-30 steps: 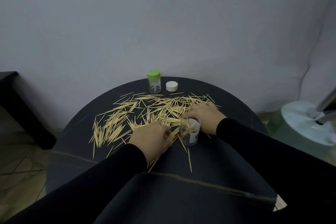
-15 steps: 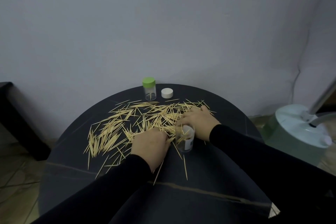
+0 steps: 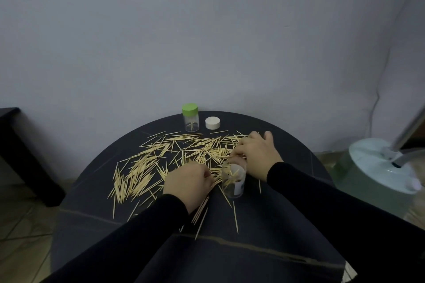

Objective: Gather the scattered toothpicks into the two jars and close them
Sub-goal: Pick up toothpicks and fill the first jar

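Dark and round, the table (image 3: 264, 225) is sitting against a pale wall, and I am taking the open jar (image 3: 233, 178) as my landmark. It is standing upright with a few toothpicks leaning inside. My left hand (image 3: 187, 182), just left of it, is curling into a loose fist over toothpicks (image 3: 142, 167); whether it is pinching any I cannot tell. My right hand (image 3: 255, 156), just behind and right of the jar, is lying spread flat on the pile, gripping nothing. Far behind the jar, a green-lidded jar (image 3: 190, 117) and a white lid (image 3: 212, 122) are standing side by side.
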The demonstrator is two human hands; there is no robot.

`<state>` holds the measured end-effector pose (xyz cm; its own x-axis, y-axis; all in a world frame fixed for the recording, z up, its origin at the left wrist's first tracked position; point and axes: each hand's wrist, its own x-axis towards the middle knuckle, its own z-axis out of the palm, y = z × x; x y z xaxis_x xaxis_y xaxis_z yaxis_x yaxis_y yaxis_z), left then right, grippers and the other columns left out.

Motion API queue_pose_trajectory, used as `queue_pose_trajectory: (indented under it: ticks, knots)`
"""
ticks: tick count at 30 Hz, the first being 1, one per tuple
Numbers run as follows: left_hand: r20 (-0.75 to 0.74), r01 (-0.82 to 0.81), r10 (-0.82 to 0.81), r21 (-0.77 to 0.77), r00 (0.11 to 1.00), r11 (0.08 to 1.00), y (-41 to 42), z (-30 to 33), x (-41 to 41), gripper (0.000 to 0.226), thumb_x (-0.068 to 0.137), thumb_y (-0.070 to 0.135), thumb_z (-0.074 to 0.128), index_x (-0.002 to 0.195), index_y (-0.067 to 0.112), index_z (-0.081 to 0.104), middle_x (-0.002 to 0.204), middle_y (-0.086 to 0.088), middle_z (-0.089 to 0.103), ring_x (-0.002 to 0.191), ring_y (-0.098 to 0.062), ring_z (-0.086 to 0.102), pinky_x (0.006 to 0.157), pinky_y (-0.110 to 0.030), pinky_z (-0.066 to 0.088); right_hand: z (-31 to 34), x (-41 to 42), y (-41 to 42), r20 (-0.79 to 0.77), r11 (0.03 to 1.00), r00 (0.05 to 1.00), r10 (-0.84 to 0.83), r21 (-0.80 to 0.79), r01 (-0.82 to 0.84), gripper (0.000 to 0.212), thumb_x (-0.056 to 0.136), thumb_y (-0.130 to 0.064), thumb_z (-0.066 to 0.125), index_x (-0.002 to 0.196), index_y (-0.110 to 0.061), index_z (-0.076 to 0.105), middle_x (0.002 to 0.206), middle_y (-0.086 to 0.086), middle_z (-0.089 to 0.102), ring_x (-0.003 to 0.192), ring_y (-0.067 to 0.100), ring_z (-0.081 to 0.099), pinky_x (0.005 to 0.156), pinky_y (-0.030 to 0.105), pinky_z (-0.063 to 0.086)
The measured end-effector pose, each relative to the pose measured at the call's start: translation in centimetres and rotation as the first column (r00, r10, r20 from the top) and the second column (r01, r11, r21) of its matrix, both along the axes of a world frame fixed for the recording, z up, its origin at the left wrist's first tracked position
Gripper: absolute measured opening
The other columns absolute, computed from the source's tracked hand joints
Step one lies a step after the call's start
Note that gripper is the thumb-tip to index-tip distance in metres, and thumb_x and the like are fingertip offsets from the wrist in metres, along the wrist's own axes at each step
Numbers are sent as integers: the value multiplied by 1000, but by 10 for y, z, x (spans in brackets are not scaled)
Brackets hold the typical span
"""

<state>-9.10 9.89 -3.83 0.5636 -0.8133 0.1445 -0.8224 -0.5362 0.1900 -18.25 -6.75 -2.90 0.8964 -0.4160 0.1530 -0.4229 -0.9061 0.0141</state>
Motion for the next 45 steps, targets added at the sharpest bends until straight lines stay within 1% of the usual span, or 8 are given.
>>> queue_pose_trajectory:
  ticks: [6,18,23,28,32,36,41,45]
  knots:
    - [-102,-35,31,-34,994,999,0,8,4,21,92,46,55,103,34,68,101,13,49,86,-4,52,72,-20,44,6,-4,2,85,997,995,-51,60,46,36,91,-58,47,115,-39,66,115,-12,55,113,14,40,104,44,21]
    - [-401,-159,53,-236,915,959,-3,22,9,11,85,42,67,93,36,72,96,21,63,89,-1,54,78,-23,39,27,-18,1,188,979,976,-110,189,74,34,90,-58,49,113,-42,67,117,-14,59,116,11,44,103,41,20]
    - [-523,-196,-66,-431,850,881,-7,28,1,5,83,37,70,88,36,71,91,17,66,90,-1,59,84,-26,47,30,-22,2,277,962,953,-123,270,46,31,90,-57,52,108,-40,70,110,-16,61,112,9,46,103,40,21]
    - [-621,-233,-271,-608,736,759,-11,39,-9,6,83,30,71,89,31,73,86,13,71,88,-4,65,85,-32,52,27,-28,5,436,781,877,-202,612,-124,22,74,-69,59,82,-52,70,83,-23,67,100,12,58,100,48,38]
    - [-649,-256,-326,-636,687,728,-11,39,-13,7,84,26,72,90,27,73,87,10,73,90,-6,66,89,-36,53,25,-34,12,493,552,837,-238,778,-301,10,82,-36,71,92,-36,74,87,-17,74,91,-2,65,92,30,49]
    - [-662,-251,-310,-610,683,751,-9,33,-12,6,83,24,72,87,29,73,89,10,72,93,-9,65,91,-40,52,18,-34,19,448,496,874,-187,811,-310,12,85,-28,70,96,-30,74,93,-12,74,94,-1,66,89,22,49]
    - [-653,-201,-298,-576,696,793,-9,27,-9,15,82,23,73,90,35,71,90,7,71,91,-13,65,90,-40,52,13,-30,19,391,562,914,-110,783,-267,9,85,-32,68,92,-33,73,101,-10,65,98,3,59,88,23,47]
    - [-625,-135,-336,-582,705,802,-11,24,-10,26,83,16,71,99,36,68,91,10,69,75,5,60,80,-20,50,7,-28,16,319,667,947,-50,716,-206,5,81,-46,69,81,-51,70,101,-19,59,105,5,53,98,41,45]
